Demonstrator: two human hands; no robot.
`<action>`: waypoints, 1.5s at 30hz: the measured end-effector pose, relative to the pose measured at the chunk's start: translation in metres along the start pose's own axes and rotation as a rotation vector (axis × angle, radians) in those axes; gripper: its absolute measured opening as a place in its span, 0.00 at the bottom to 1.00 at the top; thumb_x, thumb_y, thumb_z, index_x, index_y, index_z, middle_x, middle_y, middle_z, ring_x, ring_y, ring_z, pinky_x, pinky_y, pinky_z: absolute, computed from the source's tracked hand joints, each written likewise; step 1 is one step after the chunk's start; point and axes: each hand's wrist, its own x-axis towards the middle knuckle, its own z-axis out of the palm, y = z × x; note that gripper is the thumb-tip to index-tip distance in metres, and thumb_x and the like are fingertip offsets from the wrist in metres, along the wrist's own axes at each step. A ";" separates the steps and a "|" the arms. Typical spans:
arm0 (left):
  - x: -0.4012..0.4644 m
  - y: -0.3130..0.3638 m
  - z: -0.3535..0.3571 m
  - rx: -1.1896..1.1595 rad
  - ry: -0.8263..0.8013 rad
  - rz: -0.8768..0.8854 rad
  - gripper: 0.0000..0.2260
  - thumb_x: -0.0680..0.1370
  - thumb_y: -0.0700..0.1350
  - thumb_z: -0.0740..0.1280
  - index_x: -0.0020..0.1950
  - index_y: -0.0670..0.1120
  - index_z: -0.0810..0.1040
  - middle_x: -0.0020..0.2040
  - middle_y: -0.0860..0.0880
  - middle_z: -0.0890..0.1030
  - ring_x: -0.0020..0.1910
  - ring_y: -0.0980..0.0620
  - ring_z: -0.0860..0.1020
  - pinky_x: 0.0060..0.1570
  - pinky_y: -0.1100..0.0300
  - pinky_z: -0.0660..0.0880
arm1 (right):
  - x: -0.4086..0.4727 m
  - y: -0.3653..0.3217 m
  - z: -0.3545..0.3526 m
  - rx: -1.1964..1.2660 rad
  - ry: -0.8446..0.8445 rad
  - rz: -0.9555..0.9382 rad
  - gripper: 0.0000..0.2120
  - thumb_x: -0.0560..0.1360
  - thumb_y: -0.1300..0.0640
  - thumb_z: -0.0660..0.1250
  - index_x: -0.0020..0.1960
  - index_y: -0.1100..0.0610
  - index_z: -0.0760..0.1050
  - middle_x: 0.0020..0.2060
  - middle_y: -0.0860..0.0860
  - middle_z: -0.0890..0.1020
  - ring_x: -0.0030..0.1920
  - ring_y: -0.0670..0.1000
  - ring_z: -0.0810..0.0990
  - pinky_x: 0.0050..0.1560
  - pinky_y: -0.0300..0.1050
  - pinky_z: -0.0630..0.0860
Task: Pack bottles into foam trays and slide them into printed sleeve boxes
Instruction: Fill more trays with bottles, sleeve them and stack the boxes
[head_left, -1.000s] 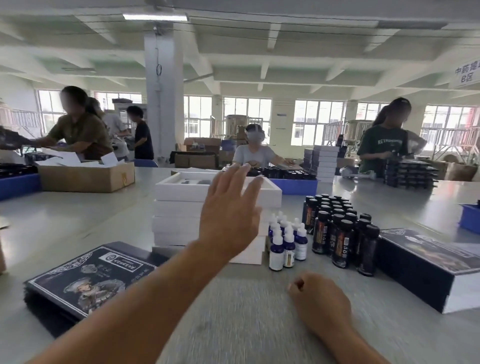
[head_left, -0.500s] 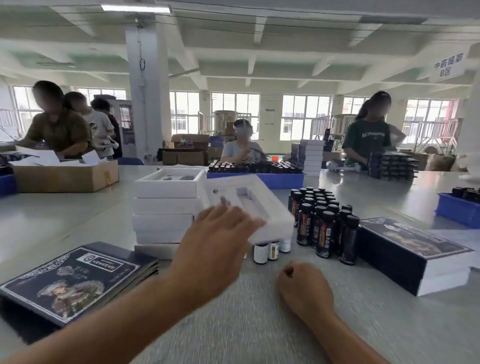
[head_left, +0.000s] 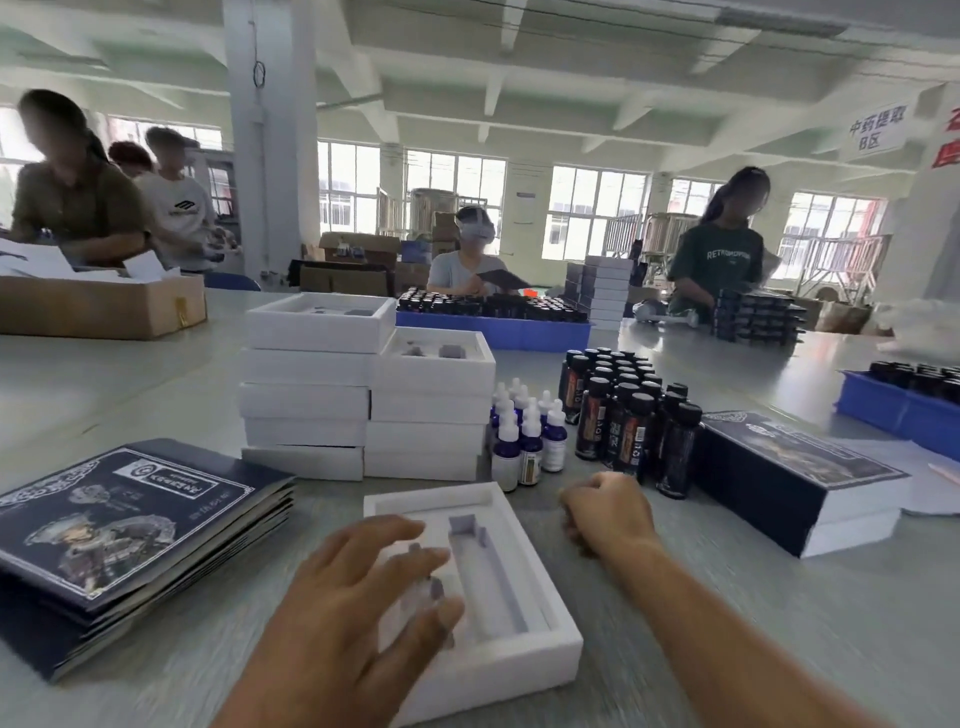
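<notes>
Both grips hold nothing: left hand (head_left: 358, 592) spread flat on foam tray (head_left: 519, 649).

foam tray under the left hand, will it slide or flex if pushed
The foam tray looks thick-walled, so probably stiff, not floppy. It seems light, likely sliding easily on the smooth table. The left hand resting on it should steady it.

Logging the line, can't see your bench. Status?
Left hand open, flat on empty white foam tray. Right hand a loose fist, holding nothing. Small white-capped dropper bottles unpacked behind tray. Nothing blocking.
</notes>
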 end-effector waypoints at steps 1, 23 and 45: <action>-0.002 -0.005 0.002 -0.025 -0.037 -0.053 0.22 0.71 0.68 0.57 0.53 0.60 0.83 0.61 0.62 0.77 0.66 0.57 0.71 0.62 0.59 0.68 | 0.007 -0.004 0.001 -0.003 0.007 0.006 0.03 0.72 0.62 0.67 0.42 0.59 0.79 0.28 0.53 0.82 0.27 0.51 0.80 0.30 0.46 0.79; -0.007 -0.015 0.008 0.035 -0.408 0.167 0.23 0.72 0.76 0.56 0.59 0.67 0.76 0.72 0.68 0.63 0.76 0.63 0.51 0.67 0.62 0.58 | 0.046 -0.003 0.012 -0.252 0.109 -0.038 0.13 0.73 0.52 0.72 0.51 0.60 0.78 0.47 0.57 0.84 0.45 0.57 0.81 0.43 0.47 0.76; -0.013 0.019 0.028 -0.002 -0.471 -0.229 0.55 0.63 0.80 0.58 0.78 0.56 0.36 0.77 0.62 0.36 0.71 0.66 0.32 0.69 0.62 0.37 | -0.131 -0.041 -0.019 -0.474 -0.393 -0.581 0.14 0.74 0.36 0.66 0.57 0.39 0.79 0.35 0.25 0.77 0.37 0.32 0.78 0.32 0.30 0.66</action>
